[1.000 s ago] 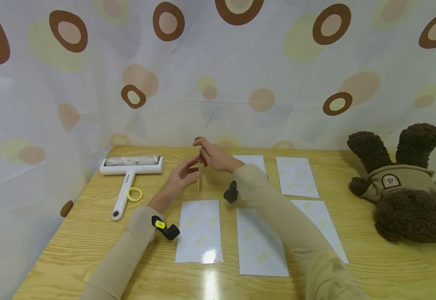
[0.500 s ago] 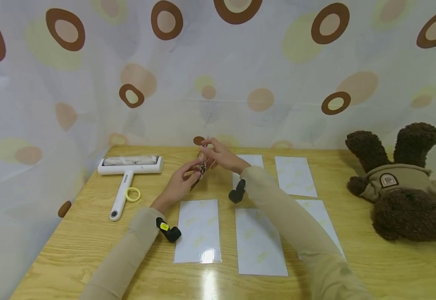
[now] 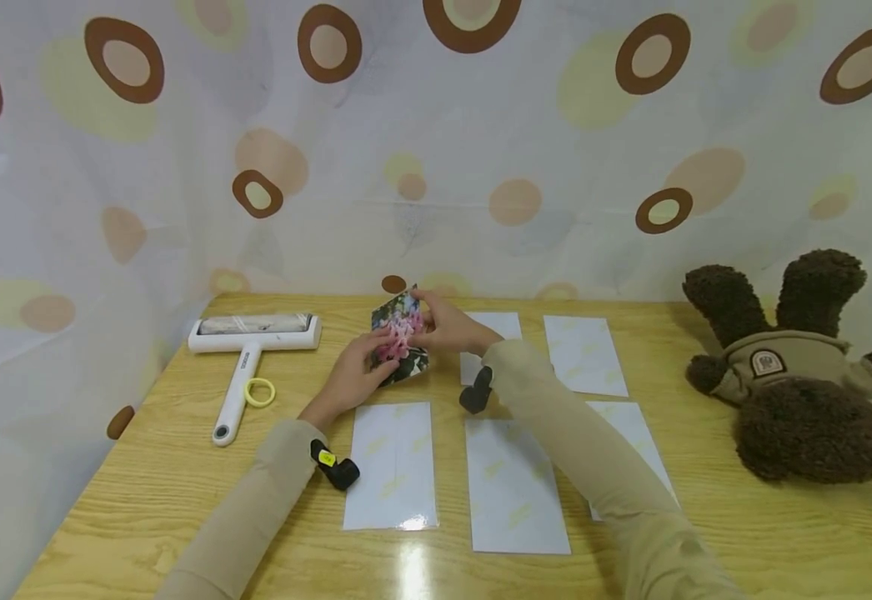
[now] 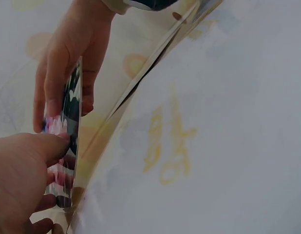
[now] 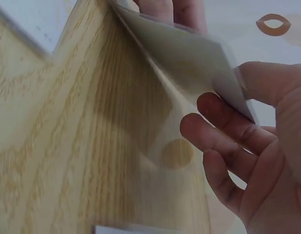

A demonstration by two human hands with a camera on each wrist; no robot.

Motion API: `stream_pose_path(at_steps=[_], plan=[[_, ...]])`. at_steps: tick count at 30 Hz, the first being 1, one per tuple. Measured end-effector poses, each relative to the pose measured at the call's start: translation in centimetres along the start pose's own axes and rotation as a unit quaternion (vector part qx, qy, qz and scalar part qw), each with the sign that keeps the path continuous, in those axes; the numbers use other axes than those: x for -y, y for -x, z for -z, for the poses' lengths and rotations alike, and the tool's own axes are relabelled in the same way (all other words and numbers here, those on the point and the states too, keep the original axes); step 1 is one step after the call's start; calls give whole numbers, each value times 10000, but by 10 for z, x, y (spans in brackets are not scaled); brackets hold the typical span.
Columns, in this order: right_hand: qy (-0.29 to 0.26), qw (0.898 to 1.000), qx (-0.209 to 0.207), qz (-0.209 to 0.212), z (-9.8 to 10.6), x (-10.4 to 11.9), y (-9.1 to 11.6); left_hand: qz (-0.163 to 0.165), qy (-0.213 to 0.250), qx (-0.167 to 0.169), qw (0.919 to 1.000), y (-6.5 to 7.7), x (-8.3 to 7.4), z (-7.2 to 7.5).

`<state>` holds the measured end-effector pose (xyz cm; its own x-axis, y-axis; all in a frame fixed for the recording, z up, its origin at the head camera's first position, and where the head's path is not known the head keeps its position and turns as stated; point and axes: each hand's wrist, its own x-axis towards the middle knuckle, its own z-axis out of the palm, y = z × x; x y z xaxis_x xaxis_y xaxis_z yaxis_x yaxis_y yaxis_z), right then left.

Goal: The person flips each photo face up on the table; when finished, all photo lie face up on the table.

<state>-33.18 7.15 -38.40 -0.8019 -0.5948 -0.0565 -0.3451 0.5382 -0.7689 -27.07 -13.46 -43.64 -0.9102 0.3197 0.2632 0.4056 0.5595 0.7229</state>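
Both hands hold a photo print (image 3: pixel 400 321) of pink flowers, tilted over the back of the table with its picture side facing the head camera. At its lower left edge, my left hand (image 3: pixel 353 377) grips it with the thumb on the picture. My right hand (image 3: pixel 453 325) pinches the opposite edge. From the right wrist, the print's pale back (image 5: pixel 189 56) shows, with the thumb and fingers at its edge. The left wrist view catches the print (image 4: pixel 72 107) nearly edge-on between the two hands.
Several white cards lie on the wooden table, including one at front left (image 3: pixel 391 467) and one in the middle (image 3: pixel 518 492). A white lint roller (image 3: pixel 256 337) and a yellow ring (image 3: pixel 260 392) lie left. A brown plush bear (image 3: pixel 796 375) lies right.
The print, edge-on a second ago, has been turned so its flower picture now faces the head camera. Both hands stay on it at nearly the same spot.
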Motion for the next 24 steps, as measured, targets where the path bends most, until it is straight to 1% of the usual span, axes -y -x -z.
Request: stream_pose_path(at_steps=[3,6,10,14,16,20,23,24], plan=[[337,9994,-8,-6,-1,-4,0,45,-396,85,9992,1,-1,-1],[629,9980,64,3,-1,-8,-1,167,-751,261,9967,3,-2,0],[911,9955,217,-110,-3,-13,-4,301,-1072,535,9923,3,-3,2],[1268,9909,342,-312,-4,-16,-10,379,-1331,619,9884,2,-3,4],[1464,9877,356,-412,-5,-16,-12,390,-1388,648,9874,1,-3,4],[1612,9841,521,-538,-7,-15,-14,473,-1424,774,9856,1,-3,5],[1723,9812,642,-583,-8,-10,-15,555,-1414,770,9854,2,-4,6],[1842,9788,672,-585,-8,-8,-16,580,-1396,754,9856,3,-4,6]])
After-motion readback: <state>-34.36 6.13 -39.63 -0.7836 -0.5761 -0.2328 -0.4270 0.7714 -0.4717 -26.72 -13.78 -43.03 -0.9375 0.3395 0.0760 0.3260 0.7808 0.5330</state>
